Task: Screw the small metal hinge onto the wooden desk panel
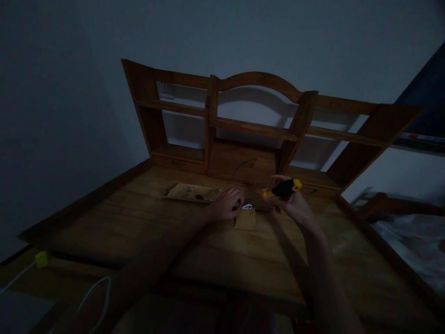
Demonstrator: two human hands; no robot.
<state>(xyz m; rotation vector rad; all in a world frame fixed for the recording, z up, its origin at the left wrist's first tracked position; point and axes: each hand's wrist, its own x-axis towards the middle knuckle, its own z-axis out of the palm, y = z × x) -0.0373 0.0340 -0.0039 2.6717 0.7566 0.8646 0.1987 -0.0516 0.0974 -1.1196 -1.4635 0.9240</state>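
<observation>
The wooden bench (149,208) carries a shelf unit (253,128) along its far side. On the bench, left of the middle, lies a worn strip of board (191,191). The right hand (291,204) has its fingers closed around a yellow-and-black handle (283,188). The left hand (229,205) is beside a small flat block (246,221); whether its fingers grip, I cannot tell. A shiny metal piece (247,206) is at the block's far edge.

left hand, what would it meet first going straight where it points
The left hand would likely meet the shiny metal piece first; the dim picture leaves unclear whether they touch.
</observation>
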